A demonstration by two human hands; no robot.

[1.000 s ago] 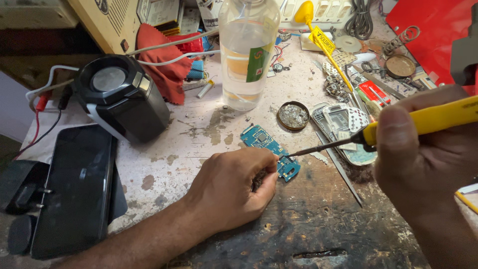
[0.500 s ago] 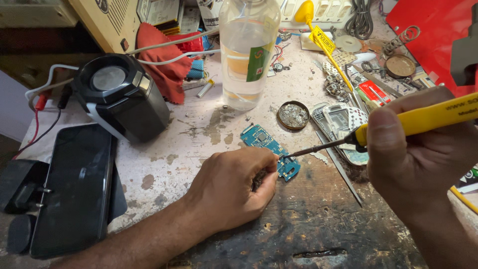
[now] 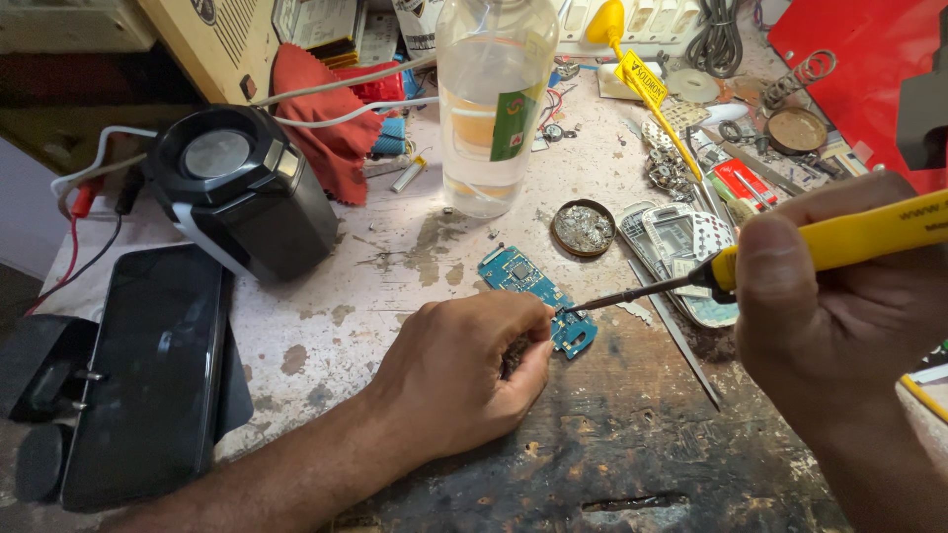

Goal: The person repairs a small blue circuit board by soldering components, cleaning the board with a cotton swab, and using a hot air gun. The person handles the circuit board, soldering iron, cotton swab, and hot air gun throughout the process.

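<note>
The bench (image 3: 395, 296) is worn: chipped pale paint at centre, rough dark wood along the lower edge. The small blue circuit board (image 3: 538, 296) looks matt with tiny metal parts. The soldering iron (image 3: 790, 257) has a smooth yellow plastic handle and dark metal tip. The bottle (image 3: 494, 99) is clear glossy plastic; upper left, a red cloth (image 3: 326, 118) lies crumpled.
</note>
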